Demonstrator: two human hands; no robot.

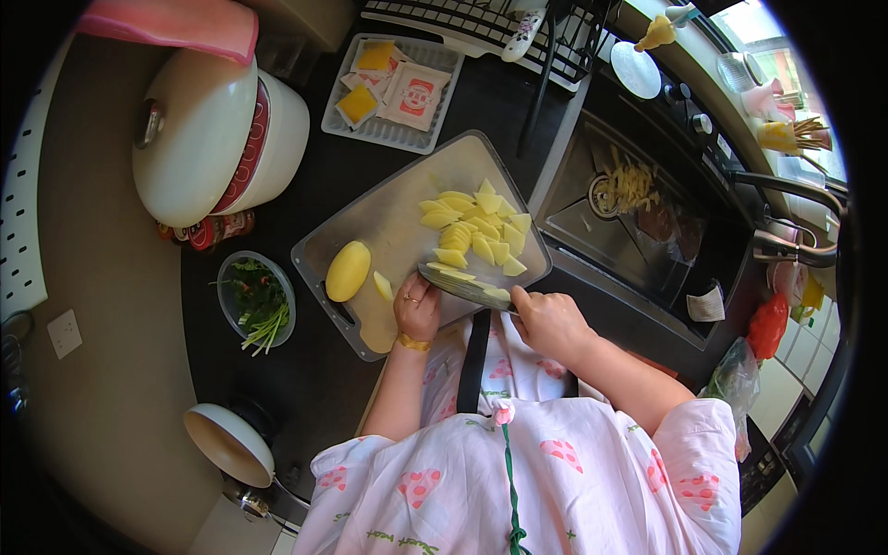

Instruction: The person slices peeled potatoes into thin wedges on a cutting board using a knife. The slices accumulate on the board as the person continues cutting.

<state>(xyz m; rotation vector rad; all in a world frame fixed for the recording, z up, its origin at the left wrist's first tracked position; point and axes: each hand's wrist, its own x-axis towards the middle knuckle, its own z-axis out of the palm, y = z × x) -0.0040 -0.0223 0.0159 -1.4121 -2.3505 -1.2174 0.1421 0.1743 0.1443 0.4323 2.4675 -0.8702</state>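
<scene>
My right hand point(555, 325) grips the handle of a kitchen knife, whose wide metal blade point(461, 288) points left, with pale potato slices along it. Close against the blade's tip is my left hand point(418, 306), its fingers curled; whether they pinch anything is hidden. Both hands are over the near edge of a grey-rimmed cutting board point(409, 208). Beyond the blade lies a spread of cut potato slices point(479, 225). A whole peeled potato point(348, 271) rests on the board's left part, with a single potato piece point(382, 285) between it and my left hand.
Left of the board are a bowl of green herbs point(262, 302) and a white lidded appliance point(208, 139). A plastic tray point(333, 118) with packets sits behind. At right, the sink point(590, 236) holds peelings point(630, 184) under a faucet point(791, 246). A pan point(232, 444) stands at lower left.
</scene>
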